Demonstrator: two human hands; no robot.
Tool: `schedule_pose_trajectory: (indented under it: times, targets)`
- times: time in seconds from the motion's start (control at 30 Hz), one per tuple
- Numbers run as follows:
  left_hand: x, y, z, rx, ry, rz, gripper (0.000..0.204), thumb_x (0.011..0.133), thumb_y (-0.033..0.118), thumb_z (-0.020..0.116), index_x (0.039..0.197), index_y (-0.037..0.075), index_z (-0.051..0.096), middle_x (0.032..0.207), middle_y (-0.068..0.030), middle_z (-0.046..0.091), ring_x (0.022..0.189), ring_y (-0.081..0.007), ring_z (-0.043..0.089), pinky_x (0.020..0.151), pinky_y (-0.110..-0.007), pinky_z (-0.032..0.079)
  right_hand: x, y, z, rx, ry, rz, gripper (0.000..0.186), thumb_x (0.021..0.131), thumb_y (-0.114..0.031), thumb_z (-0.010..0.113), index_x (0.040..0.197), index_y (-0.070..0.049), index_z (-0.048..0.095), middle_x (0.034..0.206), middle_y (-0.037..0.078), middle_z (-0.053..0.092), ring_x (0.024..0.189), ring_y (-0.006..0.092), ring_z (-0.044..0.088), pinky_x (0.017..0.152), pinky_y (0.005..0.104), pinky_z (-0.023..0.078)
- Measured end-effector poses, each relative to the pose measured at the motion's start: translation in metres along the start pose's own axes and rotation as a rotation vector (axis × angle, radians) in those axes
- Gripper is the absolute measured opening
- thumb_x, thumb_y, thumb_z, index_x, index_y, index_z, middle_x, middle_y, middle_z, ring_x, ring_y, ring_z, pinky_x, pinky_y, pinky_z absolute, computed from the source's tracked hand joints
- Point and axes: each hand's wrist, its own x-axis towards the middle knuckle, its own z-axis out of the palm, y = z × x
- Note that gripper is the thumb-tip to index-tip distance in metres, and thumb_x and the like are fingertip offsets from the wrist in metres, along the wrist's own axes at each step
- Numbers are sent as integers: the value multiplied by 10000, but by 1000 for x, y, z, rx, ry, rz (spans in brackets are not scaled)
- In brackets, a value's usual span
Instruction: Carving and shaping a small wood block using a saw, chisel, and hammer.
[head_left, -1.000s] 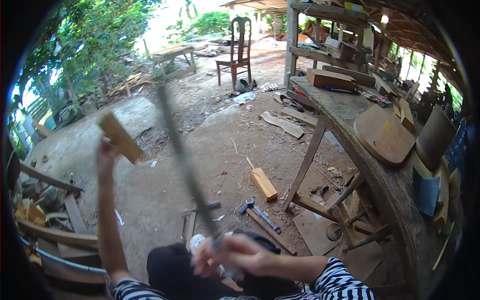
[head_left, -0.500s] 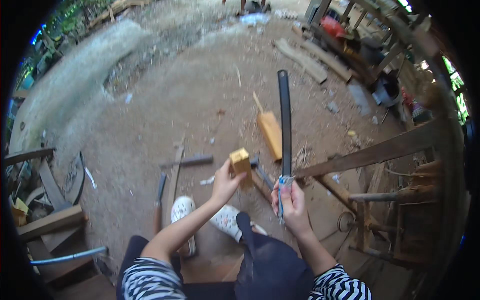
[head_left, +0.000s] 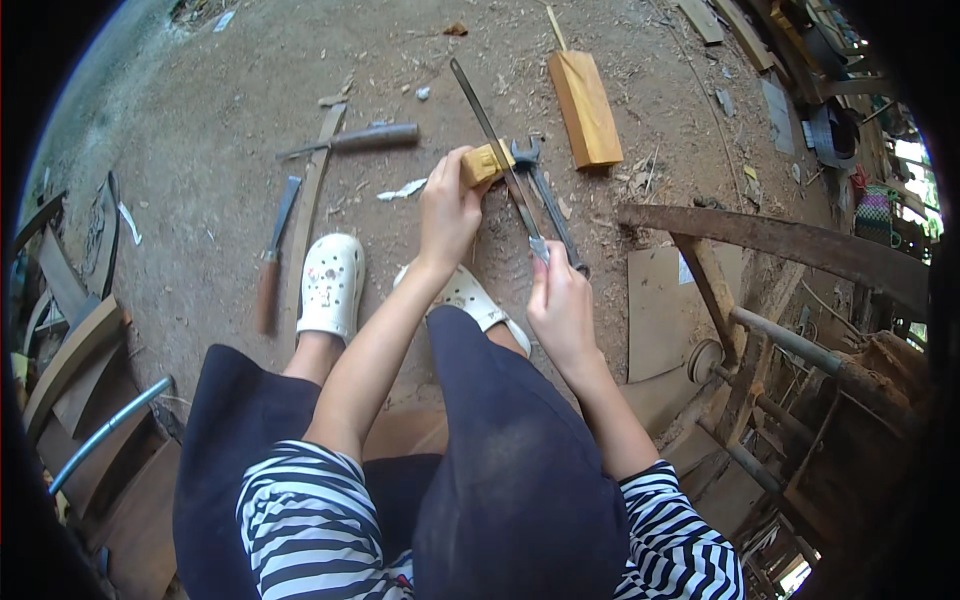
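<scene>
While the left hand (head_left: 449, 215) grasps a small wooden block (head_left: 480, 168) between fingers and thumb, the right hand (head_left: 562, 305) is closed around the wrapped handle (head_left: 540, 250) of a long thin blade (head_left: 477, 103). Both hands are held above the ground (head_left: 230, 130), and the blade crosses over the small block near its right end; whether it presses on the wood, I cannot tell surely. In my judgement the blade is already brought to the small block, which looks to be in one piece, but how much of its surface is worked and how much is left, I cannot see. A larger wooden block (head_left: 585, 110) lies on the ground, farther forward and to the right, and no hand touches it; a wrench (head_left: 553, 213) lies near the right hand. Half a second earlier, the blade stood apart from the small block, on its right side; now it leans to the left and the two have come together.
</scene>
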Motion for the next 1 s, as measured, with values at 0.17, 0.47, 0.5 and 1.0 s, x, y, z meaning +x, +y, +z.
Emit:
schedule_pose_trajectory:
  times: [0.17,0.47,0.5,1.0]
  targets:
    - [-7,1,-17,94,-29,-43,407,750,-43,607,1148,2,533,1023,-224,617,996,-418,587,871,-459,466,7,2,17,-150,-78,40,105,937,-83,480,995,4,467,782,263,642,740,458,630,634,537,486]
    - [1,9,-4,-315,254,-120,346,920,246,454,961,-48,632,920,-210,646,892,-333,622,817,-386,451,6,0,35,-178,-143,39,115,906,-43,505,977,29,450,745,276,635,691,453,634,592,532,499]
    - [4,11,3,-292,353,-196,333,927,230,449,927,-47,634,868,-206,651,840,-329,629,780,-393,458,6,-1,36,-177,-123,18,116,904,-41,505,974,32,449,739,275,635,681,453,634,589,532,500]
    - [0,-7,19,-467,294,-284,380,999,302,300,909,6,522,836,-133,587,776,-223,563,731,-345,446,-2,-8,21,-326,-135,-85,183,789,23,531,951,59,453,704,248,635,655,413,658,562,486,527]
